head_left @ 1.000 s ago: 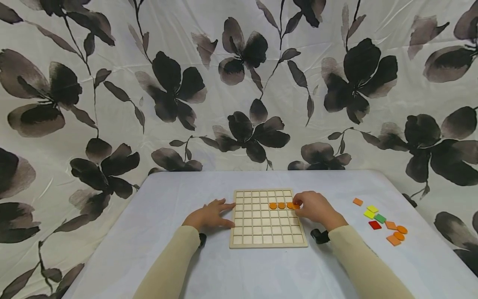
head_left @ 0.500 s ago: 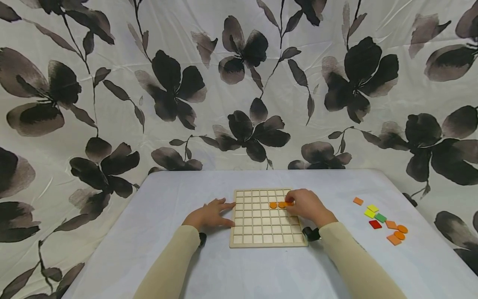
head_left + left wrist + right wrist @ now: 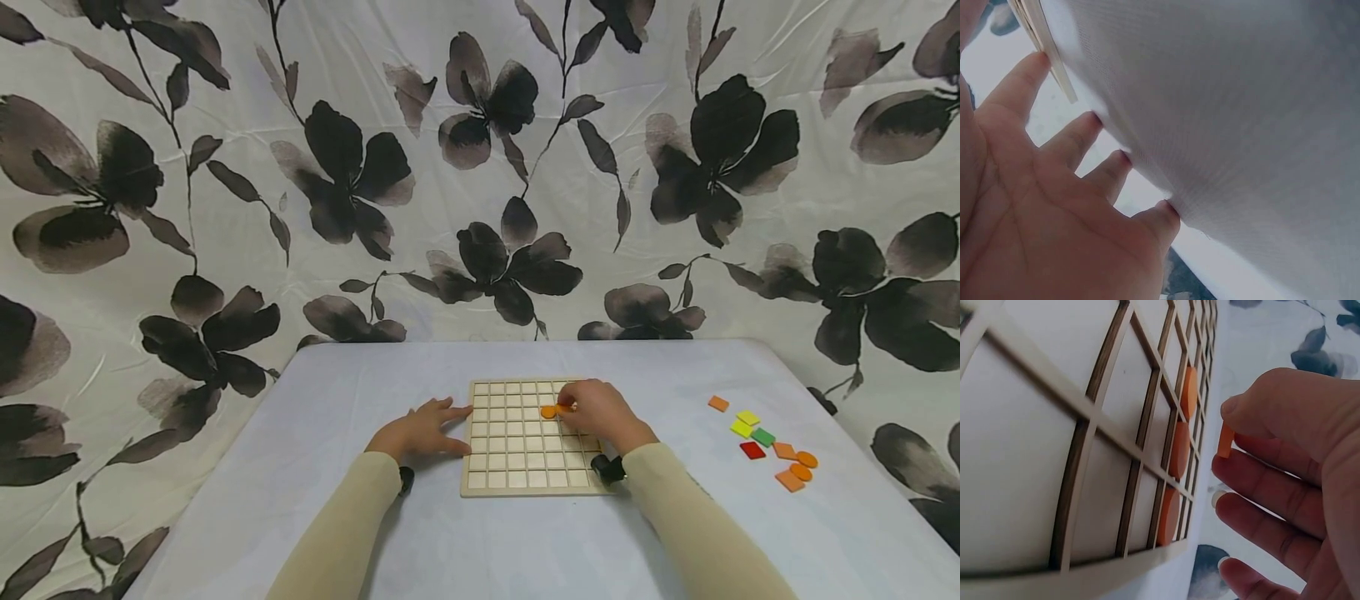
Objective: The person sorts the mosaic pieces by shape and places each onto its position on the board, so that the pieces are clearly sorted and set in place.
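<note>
A square wooden grid board (image 3: 517, 455) lies on the table. My left hand (image 3: 420, 430) rests on the cloth at its left side, fingers spread, with thumb and index finger at the edge. In the left wrist view, one fingertip of that hand (image 3: 1054, 187) meets the board's edge (image 3: 1054, 56). My right hand (image 3: 603, 415) is over the board's upper right part. Thumb and index finger pinch an orange disc (image 3: 1225, 440), held on edge above the grid. Three orange discs sit in a row of cells, the middle one (image 3: 1179, 450) among them; the hand partly covers this row from the head.
To the right lie several loose pieces: orange squares (image 3: 789, 481), orange discs (image 3: 807, 459), yellow squares (image 3: 742, 428), a green square (image 3: 762, 437) and a red square (image 3: 753, 451). White cloth covers the table (image 3: 540, 550). A floral curtain (image 3: 480, 192) hangs behind.
My right hand has moved left along the disc row, from the board's right edge to over the grid, covering more discs. My left hand has stayed in place.
</note>
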The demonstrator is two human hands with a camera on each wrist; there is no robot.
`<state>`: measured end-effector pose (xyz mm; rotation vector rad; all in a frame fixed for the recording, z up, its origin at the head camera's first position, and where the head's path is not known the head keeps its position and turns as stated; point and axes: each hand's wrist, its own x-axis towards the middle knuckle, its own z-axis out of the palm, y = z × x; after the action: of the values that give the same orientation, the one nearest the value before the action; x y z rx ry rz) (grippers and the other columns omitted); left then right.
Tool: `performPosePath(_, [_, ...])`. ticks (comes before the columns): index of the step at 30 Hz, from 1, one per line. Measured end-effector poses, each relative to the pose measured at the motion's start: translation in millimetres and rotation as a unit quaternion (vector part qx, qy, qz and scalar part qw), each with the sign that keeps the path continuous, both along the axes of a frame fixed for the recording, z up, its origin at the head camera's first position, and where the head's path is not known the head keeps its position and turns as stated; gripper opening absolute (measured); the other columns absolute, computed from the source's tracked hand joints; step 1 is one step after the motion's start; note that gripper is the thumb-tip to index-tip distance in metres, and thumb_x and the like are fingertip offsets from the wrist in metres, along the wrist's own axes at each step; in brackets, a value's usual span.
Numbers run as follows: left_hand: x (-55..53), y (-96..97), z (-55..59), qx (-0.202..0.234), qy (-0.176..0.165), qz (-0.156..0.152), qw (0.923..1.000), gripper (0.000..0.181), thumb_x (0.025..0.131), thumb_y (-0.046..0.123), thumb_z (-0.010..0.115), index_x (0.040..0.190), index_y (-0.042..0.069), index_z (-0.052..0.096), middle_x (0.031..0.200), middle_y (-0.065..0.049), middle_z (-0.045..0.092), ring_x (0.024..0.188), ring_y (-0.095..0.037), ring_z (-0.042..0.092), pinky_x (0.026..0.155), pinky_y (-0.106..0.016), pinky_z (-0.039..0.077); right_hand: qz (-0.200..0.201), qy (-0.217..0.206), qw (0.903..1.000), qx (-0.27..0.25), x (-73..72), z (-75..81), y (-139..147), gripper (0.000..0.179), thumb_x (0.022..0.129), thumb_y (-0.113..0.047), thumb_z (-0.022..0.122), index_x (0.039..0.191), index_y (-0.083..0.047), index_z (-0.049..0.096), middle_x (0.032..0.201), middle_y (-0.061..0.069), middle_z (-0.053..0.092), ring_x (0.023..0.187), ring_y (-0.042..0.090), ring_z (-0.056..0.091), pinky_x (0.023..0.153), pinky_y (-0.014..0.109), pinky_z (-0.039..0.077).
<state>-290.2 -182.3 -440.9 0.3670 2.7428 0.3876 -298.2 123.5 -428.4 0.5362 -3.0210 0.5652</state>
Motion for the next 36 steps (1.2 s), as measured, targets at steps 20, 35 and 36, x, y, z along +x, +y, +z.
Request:
performPosePath(20, [1.2,-2.8,0.3,0.015,0.004,-0.003,0.9999,0.08,0.079,0.057,0.071,0.148,0.029,0.041,0.159,-0.013,0.028,0.149,-0.038,0.019,0.115,-0.067,0.015,0.035,0.033,0.9987,-0.016,-2.9,-7.2,-26.2,0.015,0.089,-0.026,0.069,0.101,-0.018,0.074,0.098,-0.004,0.073,0.097,0.021,0.067,0.09,0.041,0.052])
performPosePath(35, [0.9,-2.1,-1.0,0.012,0.006,-0.003,0.9999,0.08,0.08,0.058,0.07,0.148,0.031,0.04,0.16,-0.011,0.027,0.149,-0.036,0.018,0.116,-0.066,0.015,0.04,0.026,0.9988,0.007,-6.0,-10.2,-40.4,0.012,0.09,-0.028,0.069,0.097,-0.019,0.075,0.09,-0.005,0.072,0.086,0.016,0.065,0.085,0.04,0.05])
performPosePath(36, [1.0,-2.0,-1.2,0.012,0.006,-0.003,0.9999,0.08,0.079,0.059,0.07,0.148,0.031,0.04,0.16,-0.011,0.027,0.149,-0.036,0.018,0.116,-0.066,0.015,0.041,0.026,0.9988,0.01,-6.2,-10.4,-40.9,0.013,0.09,-0.028,0.069,0.097,-0.019,0.075,0.09,-0.005,0.072,0.086,0.016,0.065,0.086,0.041,0.049])
